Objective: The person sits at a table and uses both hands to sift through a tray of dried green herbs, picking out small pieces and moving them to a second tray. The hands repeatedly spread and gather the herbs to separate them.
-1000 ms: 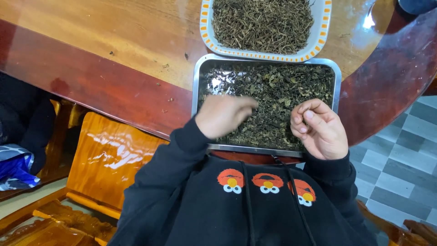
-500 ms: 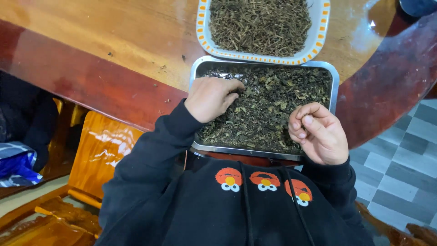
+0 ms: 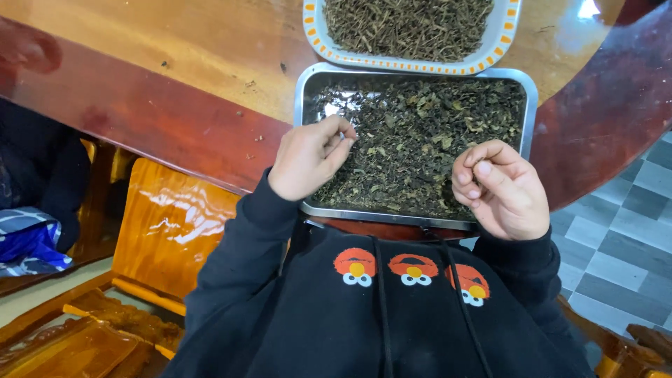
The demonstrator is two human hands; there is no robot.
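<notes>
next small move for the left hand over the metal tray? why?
Probably lower the left hand and pinch one piece out of the dried leaves. Its fingertips are bunched just above the left part of the metal tray; whether they hold anything can't be told. The right hand is curled at the tray's near edge, off the pile.

Bright, even light, sharp focus; glare streaks the glossy chair (image 3: 171, 224) and table (image 3: 140, 42).
</notes>
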